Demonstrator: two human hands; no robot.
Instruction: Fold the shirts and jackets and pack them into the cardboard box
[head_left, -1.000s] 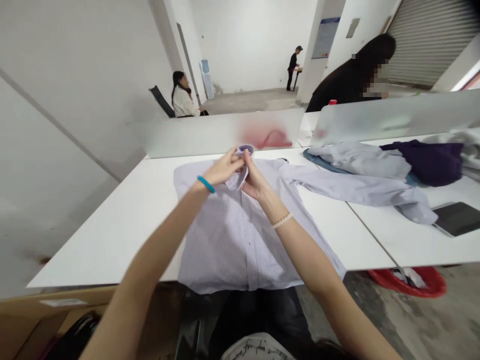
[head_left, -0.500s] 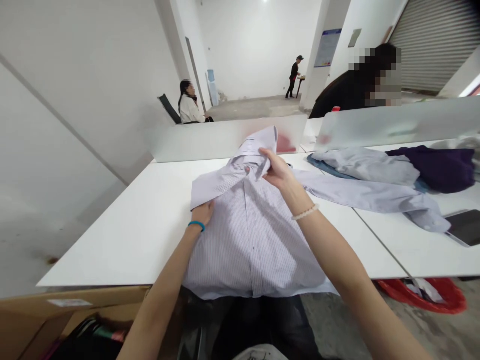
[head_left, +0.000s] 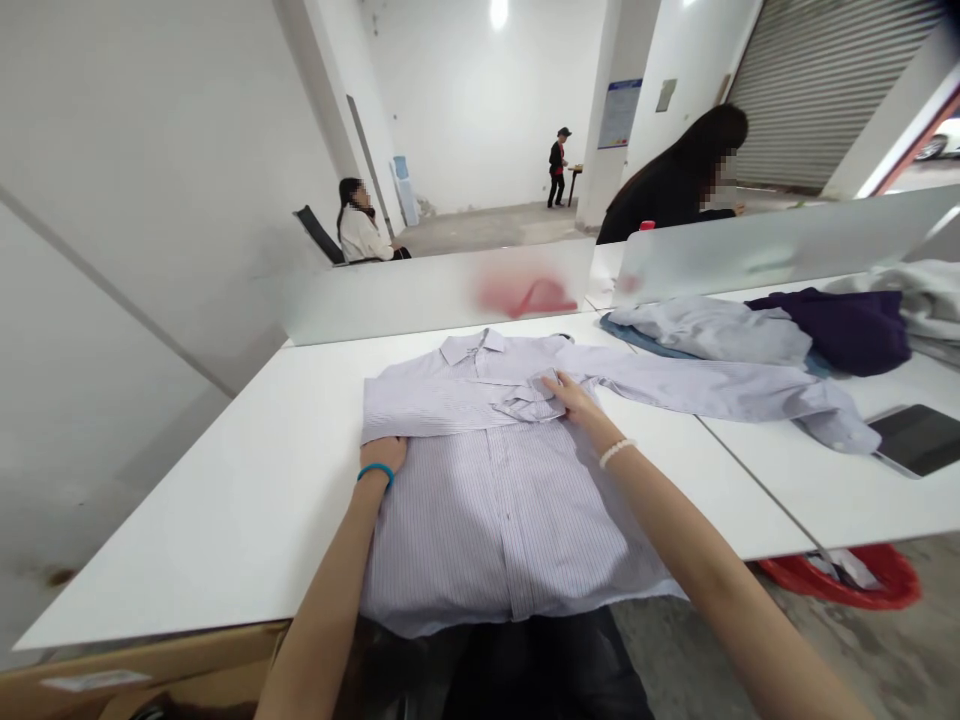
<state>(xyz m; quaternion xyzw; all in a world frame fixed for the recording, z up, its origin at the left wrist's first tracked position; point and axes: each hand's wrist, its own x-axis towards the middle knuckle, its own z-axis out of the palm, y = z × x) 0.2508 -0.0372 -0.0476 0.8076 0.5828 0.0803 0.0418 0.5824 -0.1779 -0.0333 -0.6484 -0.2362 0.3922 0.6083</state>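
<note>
A pale striped button shirt (head_left: pixel 495 500) lies front up on the white table (head_left: pixel 225 500), hem hanging over the near edge. Its left sleeve is folded across the chest, cuff near the middle. My left hand (head_left: pixel 382 455), with a blue wristband, presses on the fold at the shirt's left side; its fingers are tucked under the sleeve cloth. My right hand (head_left: pixel 574 395), with a bead bracelet, rests with fingers stretched flat at the sleeve cuff. The shirt's other sleeve (head_left: pixel 720 390) stretches out to the right.
A heap of clothes, pale blue (head_left: pixel 712 325) and dark purple (head_left: pixel 847 325), lies at the right, next to a dark tablet (head_left: pixel 919 435). Frosted dividers (head_left: pixel 450 290) back the table. A red basin (head_left: pixel 847 575) sits on the floor. Three people are beyond the dividers.
The lifted sleeve has been laid down across the chest. My right hand came down with it to the cuff; my left hand stayed at the left fold.
</note>
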